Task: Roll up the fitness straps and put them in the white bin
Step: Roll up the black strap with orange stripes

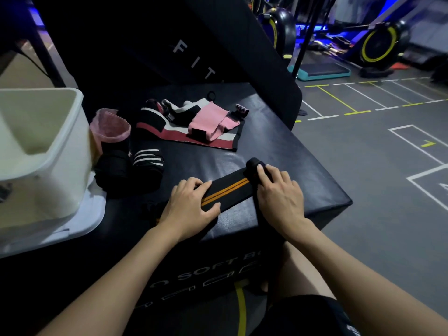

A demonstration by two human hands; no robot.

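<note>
Our left hand (191, 204) presses flat on the black-and-orange strap (228, 190) lying on the soft box (303, 170); our right hand (278, 190) pinches its rolled end. Slack could skew the roll. The white bin (58, 146) is cut off, its floor unseen

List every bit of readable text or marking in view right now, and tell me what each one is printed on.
"F I T", cut off by the box top: white letters on the black leaning pad.
"SOFT B", cut off at both ends, with outlined shapes beneath: front face of the black soft box.
Yellow mark like an "L": grey floor.
Small print on the striped straps: too blurred to read.
</note>
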